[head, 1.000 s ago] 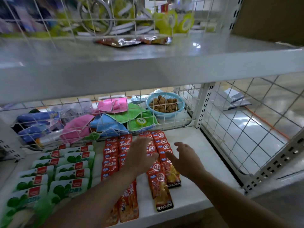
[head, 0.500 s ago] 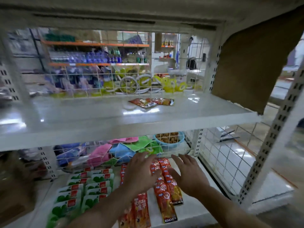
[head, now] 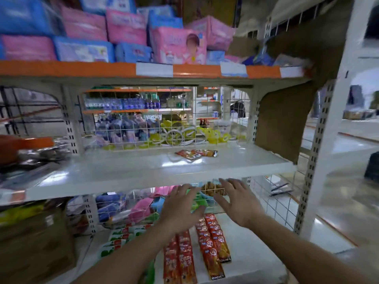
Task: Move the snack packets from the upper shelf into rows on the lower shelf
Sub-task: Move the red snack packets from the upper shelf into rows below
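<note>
Two or three red and orange snack packets lie on the white upper shelf, towards its back right. On the lower shelf rows of red snack packets run front to back, with green and white packets to their left. My left hand and my right hand are raised side by side, fingers spread, empty, just below the front edge of the upper shelf and above the red rows.
A wire grid backs both shelves. Behind the lower grid sit coloured cloths and a blue bowl of brown snacks. A cardboard box stands at the left. Nappy packs fill the top shelf. Brown cardboard hangs at the right.
Both hands have lifted off the red packet rows and risen towards the upper shelf's edge. The view has tilted upward, bringing the top shelf into sight.
</note>
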Motion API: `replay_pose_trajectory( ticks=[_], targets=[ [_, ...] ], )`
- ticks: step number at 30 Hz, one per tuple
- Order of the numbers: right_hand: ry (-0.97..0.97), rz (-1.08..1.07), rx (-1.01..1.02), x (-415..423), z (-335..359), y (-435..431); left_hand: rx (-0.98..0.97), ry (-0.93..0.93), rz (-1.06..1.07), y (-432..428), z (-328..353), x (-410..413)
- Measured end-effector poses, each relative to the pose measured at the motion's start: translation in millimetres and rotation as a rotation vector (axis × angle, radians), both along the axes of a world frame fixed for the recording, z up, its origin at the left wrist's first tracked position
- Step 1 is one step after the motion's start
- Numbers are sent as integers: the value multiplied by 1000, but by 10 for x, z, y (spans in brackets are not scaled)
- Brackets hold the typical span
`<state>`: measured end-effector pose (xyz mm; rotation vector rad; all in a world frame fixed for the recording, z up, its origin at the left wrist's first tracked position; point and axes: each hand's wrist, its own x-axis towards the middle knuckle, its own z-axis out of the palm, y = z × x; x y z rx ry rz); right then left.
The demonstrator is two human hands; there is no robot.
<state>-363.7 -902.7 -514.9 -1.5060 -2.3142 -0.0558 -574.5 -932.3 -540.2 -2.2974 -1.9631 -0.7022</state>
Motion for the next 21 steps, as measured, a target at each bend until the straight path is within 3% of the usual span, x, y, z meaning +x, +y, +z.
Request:
replay_pose_trajectory(
  ticks=[5,15,21],
  targets=[
    [13,23,15,-114,393,-46,124,-9,-21,-34,410,-29],
    [7,40,0,-398,548,476,94,-28,115,539,693,-215],
    [67,34,-87,-455,432,1017,-123,-183,192,1195,593,-331]
  ],
)
